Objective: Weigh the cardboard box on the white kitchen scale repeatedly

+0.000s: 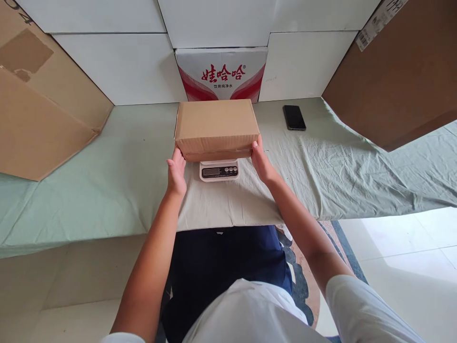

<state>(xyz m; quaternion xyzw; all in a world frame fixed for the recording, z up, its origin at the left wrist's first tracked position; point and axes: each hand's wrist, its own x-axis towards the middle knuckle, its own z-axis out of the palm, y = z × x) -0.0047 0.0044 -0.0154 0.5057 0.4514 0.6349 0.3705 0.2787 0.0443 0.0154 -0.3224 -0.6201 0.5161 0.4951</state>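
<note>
Green cloth (107,181): box (216,125) hides scale (219,171) (display unreadable).
</note>
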